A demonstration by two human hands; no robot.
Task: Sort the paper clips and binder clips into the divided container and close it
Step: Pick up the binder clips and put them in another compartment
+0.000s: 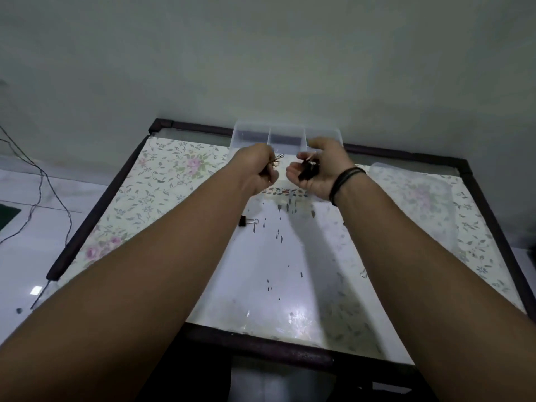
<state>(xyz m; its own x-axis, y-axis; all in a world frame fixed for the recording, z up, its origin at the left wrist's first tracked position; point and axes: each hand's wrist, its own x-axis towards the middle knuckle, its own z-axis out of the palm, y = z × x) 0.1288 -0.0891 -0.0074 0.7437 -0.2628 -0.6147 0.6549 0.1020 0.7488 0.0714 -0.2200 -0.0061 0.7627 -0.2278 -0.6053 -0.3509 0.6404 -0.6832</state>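
Note:
A clear divided container (285,137) stands open at the table's far edge, against the wall. My left hand (255,166) hovers just in front of it, fingers curled round a bunch of wire paper clips (278,158) that stick out toward the container. My right hand (317,172) is cupped palm-up beside it, holding several black binder clips (309,169). One black binder clip (246,221) lies alone on the table under my left forearm. A single paper clip (363,274) lies near my right forearm.
The clear lid (414,195) lies flat on the table to the right. The table (162,181) has a floral covering and a dark frame. Cables (43,187) hang over the white floor at left.

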